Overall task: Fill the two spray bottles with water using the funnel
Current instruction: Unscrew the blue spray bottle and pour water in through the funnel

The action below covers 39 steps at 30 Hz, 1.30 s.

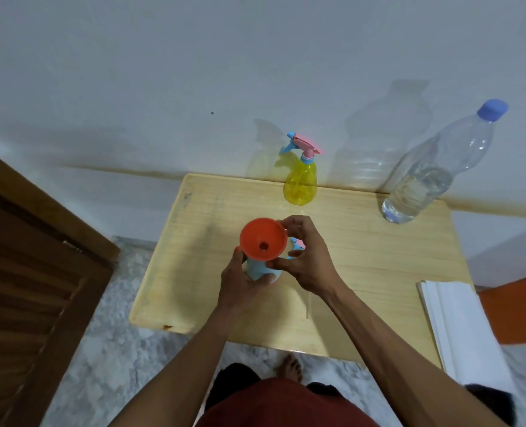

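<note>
An orange funnel point(262, 239) sits in the neck of a light blue spray bottle point(257, 269) near the middle of the wooden table point(363, 266). My left hand point(240, 282) grips the blue bottle's body from the left. Fingers and thumb of my right hand point(308, 257) pinch the funnel's rim. A pink and blue spray head point(297, 244) lies partly hidden behind my right hand, its thin tube point(308, 306) trailing toward me. A yellow spray bottle point(300, 183) with its pink and blue trigger head on stands at the back. A large clear water bottle point(434, 177) with a blue cap stands at the back right, partly filled.
A stack of white paper point(462, 328) lies on the table's right front corner. The table stands against a white wall. A brown wooden door point(33, 272) is to the left. My foot point(289, 366) shows on the marble floor below the table's front edge.
</note>
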{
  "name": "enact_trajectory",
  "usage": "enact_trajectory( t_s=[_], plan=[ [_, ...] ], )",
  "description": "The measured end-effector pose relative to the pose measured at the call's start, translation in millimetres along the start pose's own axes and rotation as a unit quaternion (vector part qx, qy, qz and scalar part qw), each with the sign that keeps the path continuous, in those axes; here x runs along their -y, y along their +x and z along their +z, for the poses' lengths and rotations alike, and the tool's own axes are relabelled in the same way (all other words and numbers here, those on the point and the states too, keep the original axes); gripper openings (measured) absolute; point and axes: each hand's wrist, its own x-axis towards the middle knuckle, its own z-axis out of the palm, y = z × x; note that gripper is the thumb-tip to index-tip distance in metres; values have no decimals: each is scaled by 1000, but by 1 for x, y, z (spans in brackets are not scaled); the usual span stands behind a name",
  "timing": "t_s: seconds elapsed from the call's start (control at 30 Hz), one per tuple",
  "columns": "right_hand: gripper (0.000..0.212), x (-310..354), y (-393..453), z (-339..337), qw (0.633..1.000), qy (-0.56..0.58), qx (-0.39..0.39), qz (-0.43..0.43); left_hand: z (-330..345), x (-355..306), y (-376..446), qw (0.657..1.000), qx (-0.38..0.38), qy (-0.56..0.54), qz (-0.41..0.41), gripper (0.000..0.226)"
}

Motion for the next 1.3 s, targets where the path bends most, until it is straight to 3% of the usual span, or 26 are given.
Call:
enact_trajectory(
  t_s=[0.17, 0.33, 0.47, 0.57, 0.73, 0.9, 1.13, 1.3],
  plan=[
    [77, -3, -19, -9, 998, 7, -54, 22, -3, -2, -4, 1000, -2, 13, 5, 97],
    [71, -10, -50, -23, 990, 10, -129, 59, -3, -2, -14, 998, 5, 36, -43, 98],
    [61, -21, -74, -38, 977, 15, -188, 95, 3, 2, -46, 994, -30, 66, -82, 65],
    [52, -27, -88, -50, 967, 27, -227, 111, 11, -2, -72, 995, -15, 79, -60, 48],
    [33, -21, -87, -84, 945, 53, -297, 123, 44, -39, -79, 997, 50, 56, 6, 39],
    [26, -3, -61, -149, 928, 71, -352, 96, 96, -91, -46, 997, 51, 26, 56, 37],
    [27, 20, -2, -261, 915, 37, -401, 16, 185, -167, 12, 997, 29, -13, 77, 63],
    [42, 31, 48, -315, 930, 9, -366, -14, 237, -212, 57, 993, 17, -51, 101, 91]
  ],
)
